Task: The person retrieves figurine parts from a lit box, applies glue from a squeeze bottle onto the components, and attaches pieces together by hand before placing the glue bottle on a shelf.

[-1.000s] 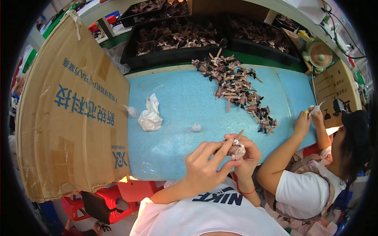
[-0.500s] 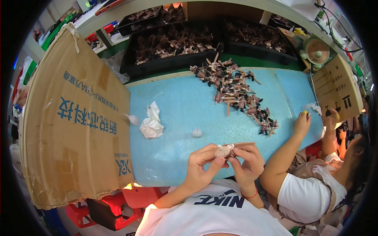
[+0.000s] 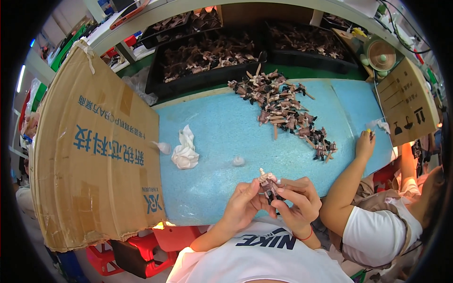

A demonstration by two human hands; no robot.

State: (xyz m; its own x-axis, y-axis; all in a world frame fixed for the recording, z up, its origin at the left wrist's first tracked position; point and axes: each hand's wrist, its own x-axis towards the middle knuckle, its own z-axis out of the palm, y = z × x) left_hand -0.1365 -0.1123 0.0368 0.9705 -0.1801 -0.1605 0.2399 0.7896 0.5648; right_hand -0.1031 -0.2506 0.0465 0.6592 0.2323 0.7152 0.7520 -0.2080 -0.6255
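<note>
Close above the blue tabletop's near edge, I hold a small toy figurine (image 3: 269, 187) with a pale top, a brownish body and dark legs. My left hand (image 3: 243, 205) has its thumb against the figurine's left side. My right hand (image 3: 303, 205) pinches it from the right, its fingers partly hiding a flat brown piece (image 3: 293, 183) that sticks out sideways. Beyond my hands lies a small translucent cap-like object (image 3: 238, 162). Many similar figurines (image 3: 283, 108) lie heaped farther back on the blue tabletop (image 3: 212, 122).
A tall cardboard box (image 3: 104, 160) walls off the left side. Crumpled white tissue (image 3: 185, 153) and a small white bottle-like piece (image 3: 163, 147) lie beside it. Black bins (image 3: 155, 82) of figurines stand behind. At right are a co-worker's arm (image 3: 347, 184), a small fan (image 3: 380, 57) and another carton (image 3: 406, 104).
The figurine has been turned more upright, with its front and dark legs now showing. My left fingers have shifted lower around it. The whole view has moved slightly.
</note>
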